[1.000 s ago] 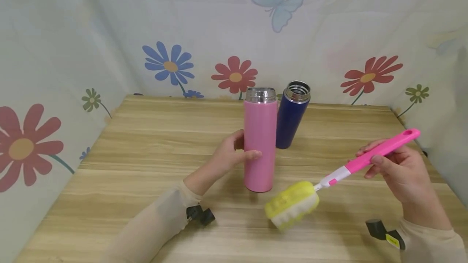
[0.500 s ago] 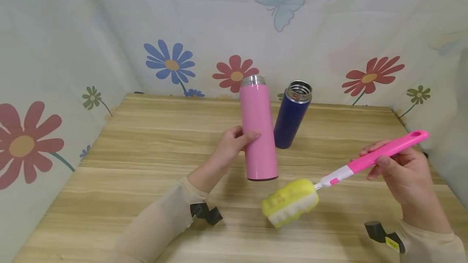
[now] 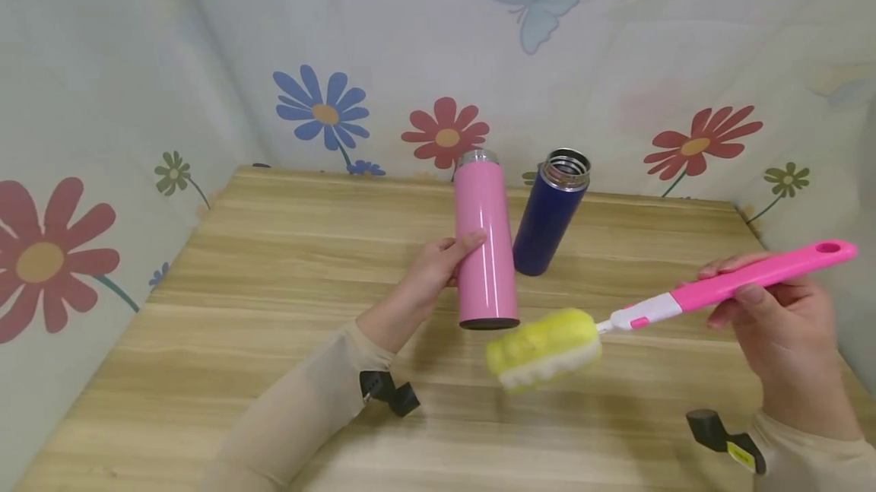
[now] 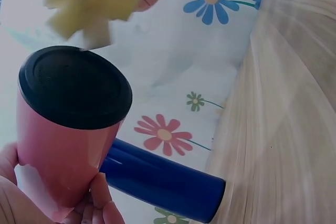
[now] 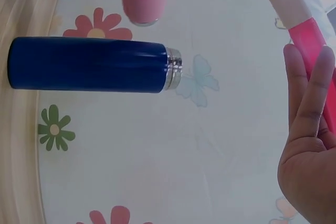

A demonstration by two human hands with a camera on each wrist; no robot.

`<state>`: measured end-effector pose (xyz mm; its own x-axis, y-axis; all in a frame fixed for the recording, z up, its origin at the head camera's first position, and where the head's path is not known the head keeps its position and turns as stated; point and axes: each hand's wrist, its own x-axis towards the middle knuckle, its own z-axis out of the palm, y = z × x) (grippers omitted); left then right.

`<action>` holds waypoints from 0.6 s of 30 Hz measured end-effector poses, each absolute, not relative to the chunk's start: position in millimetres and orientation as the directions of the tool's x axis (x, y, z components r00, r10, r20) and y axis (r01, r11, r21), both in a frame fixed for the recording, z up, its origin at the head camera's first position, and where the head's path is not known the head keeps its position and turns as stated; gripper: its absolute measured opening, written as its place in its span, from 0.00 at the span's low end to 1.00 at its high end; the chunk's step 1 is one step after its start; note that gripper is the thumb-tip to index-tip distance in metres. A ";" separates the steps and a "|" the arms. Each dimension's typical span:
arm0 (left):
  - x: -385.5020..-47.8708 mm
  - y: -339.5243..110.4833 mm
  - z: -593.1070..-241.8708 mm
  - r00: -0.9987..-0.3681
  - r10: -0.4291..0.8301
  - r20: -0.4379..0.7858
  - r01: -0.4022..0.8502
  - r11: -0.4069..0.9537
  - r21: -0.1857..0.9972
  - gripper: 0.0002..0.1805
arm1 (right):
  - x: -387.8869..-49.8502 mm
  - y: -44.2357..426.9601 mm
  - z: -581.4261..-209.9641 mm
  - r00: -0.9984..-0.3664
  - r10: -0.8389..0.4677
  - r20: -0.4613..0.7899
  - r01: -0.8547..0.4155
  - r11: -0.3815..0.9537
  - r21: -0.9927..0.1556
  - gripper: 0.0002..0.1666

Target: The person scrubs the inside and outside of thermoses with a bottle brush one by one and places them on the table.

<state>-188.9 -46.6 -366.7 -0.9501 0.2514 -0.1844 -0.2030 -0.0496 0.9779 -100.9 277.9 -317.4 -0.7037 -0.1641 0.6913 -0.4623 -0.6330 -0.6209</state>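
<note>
My left hand (image 3: 438,268) grips a pink thermos bottle (image 3: 484,241) around its middle, holding it off the table and tipped so its dark base faces me. The steel neck points away toward the back. In my right hand (image 3: 780,325) is a bottle brush (image 3: 725,287), held by its pink handle between thumb and fingers. Its yellow and white sponge head (image 3: 544,347) hangs just in front of and right of the pink bottle's base, apart from it. The left wrist view shows the black base (image 4: 76,87) up close, with the sponge blurred above.
A dark blue thermos bottle (image 3: 550,218) stands uncapped behind and right of the pink one, its steel mouth upward. The wooden table (image 3: 274,264) meets a flower-printed cloth (image 3: 602,81) at the back and sides.
The pink bottle has come off the table and tilted, its base swinging up toward me. The brush has risen slightly, its handle moving right and lying flatter.
</note>
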 end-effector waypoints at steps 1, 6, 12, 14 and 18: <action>-189.6 -46.6 -367.2 -0.949 0.250 -0.193 -0.212 -0.050 0.976 0.30 | -100.4 275.7 -315.3 -0.698 -0.157 0.699 -0.466 -0.641 -0.609 0.13; -191.4 -47.1 -369.9 -0.941 0.261 -0.216 -0.238 -0.058 0.969 0.30 | -97.8 262.6 -309.8 -0.675 -0.119 0.728 -0.470 -0.691 -0.549 0.13; -191.4 -47.3 -371.5 -0.936 0.269 -0.226 -0.252 -0.065 0.966 0.30 | -94.4 256.7 -310.0 -0.681 -0.064 0.729 -0.500 -0.687 -0.528 0.13; -192.0 -47.0 -372.0 -0.936 0.265 -0.234 -0.259 -0.067 0.963 0.31 | -93.7 253.3 -309.2 -0.679 -0.049 0.732 -0.508 -0.689 -0.517 0.13; -192.9 -46.2 -372.2 -0.936 0.254 -0.245 -0.269 -0.060 0.961 0.31 | -92.7 244.1 -306.1 -0.659 -0.032 0.751 -0.528 -0.692 -0.493 0.12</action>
